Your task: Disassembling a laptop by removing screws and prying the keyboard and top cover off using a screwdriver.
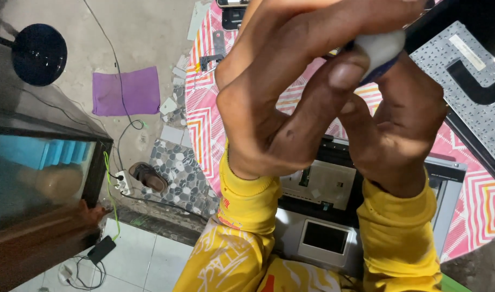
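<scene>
Hands: left hand and right hand grip a small white object, possibly a bottle.
Risk: dropping it onto the open laptop.

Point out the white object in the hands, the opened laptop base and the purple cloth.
white object [381, 47], head view, on its pale rounded end between the fingers.
opened laptop base [324, 184], head view, on the grey inner plate between the wrists.
purple cloth [125, 91], head view, on its middle.
</scene>
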